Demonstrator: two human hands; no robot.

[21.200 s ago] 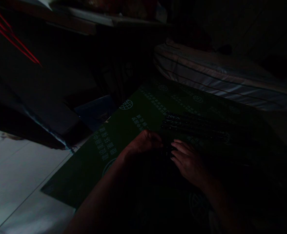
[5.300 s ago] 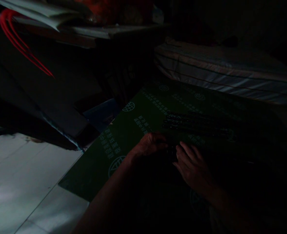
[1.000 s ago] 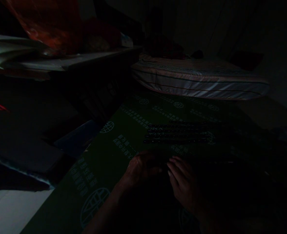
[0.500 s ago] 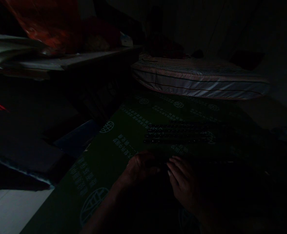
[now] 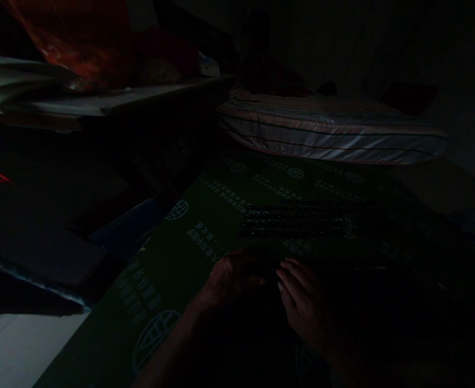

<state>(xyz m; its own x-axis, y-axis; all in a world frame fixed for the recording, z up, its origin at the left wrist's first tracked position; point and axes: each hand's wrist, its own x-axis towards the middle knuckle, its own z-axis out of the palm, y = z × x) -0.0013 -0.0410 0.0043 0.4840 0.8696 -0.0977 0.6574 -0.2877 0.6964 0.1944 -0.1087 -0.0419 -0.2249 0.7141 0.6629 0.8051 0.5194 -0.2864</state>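
Observation:
Very little light falls on my hands. My left hand (image 5: 233, 277) is closed around the left end of a long dark strip (image 5: 354, 267). Close by on the right, my right hand (image 5: 302, 296) has its fingers bent and pressed together on the same strip, which runs out past them to the right. What the fingertips touch between the hands is too dark to make out. Beyond them, several similar dark strips (image 5: 294, 234) with small shiny spots lie side by side on a green board (image 5: 193, 264) printed with pale globes and writing.
A mattress with a striped cover (image 5: 326, 134) lies at the board's far end. On the left stands a table (image 5: 116, 99) bearing an orange-red bag (image 5: 88, 48) and papers. Beneath it are a blue object (image 5: 124, 223) and deep shadow. Pale floor (image 5: 23, 342) shows at lower left.

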